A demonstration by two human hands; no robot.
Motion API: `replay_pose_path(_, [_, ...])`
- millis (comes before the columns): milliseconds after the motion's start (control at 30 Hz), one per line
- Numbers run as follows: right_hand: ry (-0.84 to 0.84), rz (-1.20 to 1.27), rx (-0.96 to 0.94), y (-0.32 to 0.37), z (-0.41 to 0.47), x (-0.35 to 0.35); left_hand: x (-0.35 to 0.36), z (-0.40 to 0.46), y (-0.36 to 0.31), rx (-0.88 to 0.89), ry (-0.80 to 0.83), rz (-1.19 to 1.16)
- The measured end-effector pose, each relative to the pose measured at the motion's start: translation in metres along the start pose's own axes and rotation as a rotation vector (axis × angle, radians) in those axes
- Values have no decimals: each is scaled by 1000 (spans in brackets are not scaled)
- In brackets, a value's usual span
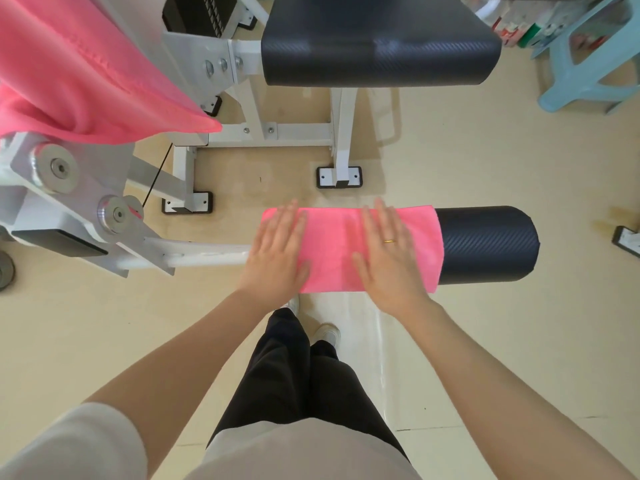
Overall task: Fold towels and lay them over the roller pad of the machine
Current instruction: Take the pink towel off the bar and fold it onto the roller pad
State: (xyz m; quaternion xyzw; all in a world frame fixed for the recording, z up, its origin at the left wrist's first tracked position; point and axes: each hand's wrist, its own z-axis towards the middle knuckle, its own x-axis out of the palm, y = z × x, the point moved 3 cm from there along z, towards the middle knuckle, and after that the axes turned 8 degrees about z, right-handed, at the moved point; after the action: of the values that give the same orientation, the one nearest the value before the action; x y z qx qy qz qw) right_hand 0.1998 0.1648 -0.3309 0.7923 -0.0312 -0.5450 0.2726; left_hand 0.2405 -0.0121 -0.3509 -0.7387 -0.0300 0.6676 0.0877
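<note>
A folded pink towel (332,249) lies draped over the left part of the black roller pad (488,245), whose right end stays bare. My left hand (277,252) rests flat on the towel's left end, fingers spread. My right hand (389,252), wearing a ring, lies flat on the towel's right half. Neither hand grips the cloth. More pink towel fabric (69,71) hangs over the machine frame at the upper left.
The white machine arm (194,258) runs left from the roller to pivots (117,213). A black seat pad (381,46) stands beyond the roller on a white frame. A light blue plastic stool (588,64) is at the upper right. My legs stand just below the roller.
</note>
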Motion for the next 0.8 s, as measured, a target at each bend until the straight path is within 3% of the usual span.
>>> replay_pose_path(67, [151, 27, 22, 8, 7, 22, 14, 7, -6, 98, 115, 83])
replay_pose_path(167, [179, 16, 222, -20, 8, 29, 25, 6, 4, 77, 246, 92])
replay_pose_path(333, [48, 25, 514, -90, -20, 0, 22, 0, 18, 37, 234, 19])
replay_pose_path(433, [-161, 70, 527, -98, -33, -9, 18, 4, 4, 47, 240, 10])
replay_pose_path(533, [-313, 266, 561, -92, -29, -9, 16, 13, -21, 113, 184, -41])
replay_pose_path(700, [-338, 597, 865, -92, -12, -5, 22, 25, -47, 193, 157, 18])
replay_pose_path(800, [-327, 742, 898, -93, -12, -8, 31, 26, -48, 133, 204, 46])
